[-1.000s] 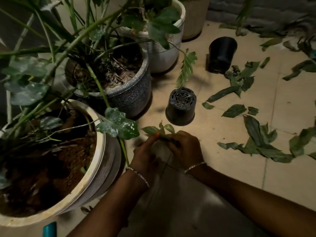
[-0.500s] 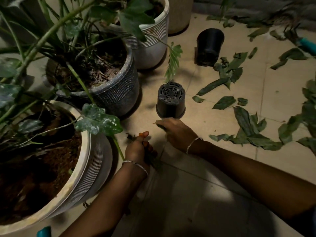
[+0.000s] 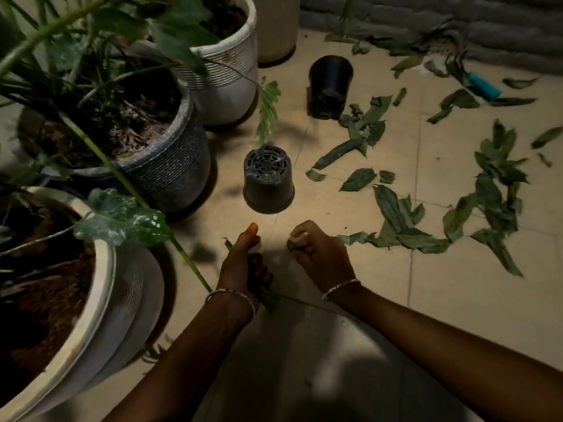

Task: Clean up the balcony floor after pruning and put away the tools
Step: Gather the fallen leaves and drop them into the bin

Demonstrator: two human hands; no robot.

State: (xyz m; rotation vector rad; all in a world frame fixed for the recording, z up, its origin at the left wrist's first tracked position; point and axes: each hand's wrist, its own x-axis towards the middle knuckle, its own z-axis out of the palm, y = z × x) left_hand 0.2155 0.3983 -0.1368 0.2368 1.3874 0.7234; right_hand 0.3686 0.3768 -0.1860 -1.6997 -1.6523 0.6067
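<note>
The left hand (image 3: pixel 242 263) is low over the tiled floor (image 3: pixel 457 300), its grip closed round a bunch of leaves (image 3: pixel 266 296) whose ends poke out below the palm; the thumb sticks up. Just beside it, the right hand (image 3: pixel 321 254) is balled up, its grip pinching a leaf scrap (image 3: pixel 294 244) at the fingertips. Each wrist wears a thin bracelet.

Many cut leaves (image 3: pixel 396 220) lie scattered over the tiles to the right, well apart from both hands. Farther back among them lies a tool with a teal handle (image 3: pixel 484 85), near the wall.

Just beyond the hands, a small black pot (image 3: pixel 268 184) stands upside down. A second black pot (image 3: pixel 330 83) lies farther back. On the left stand three planters with soil and greenery: a large white planter (image 3: pixel 100 287) nearest, a grey planter (image 3: pixel 170 178) behind it, and a ribbed white planter (image 3: pixel 225 77) farthest.
</note>
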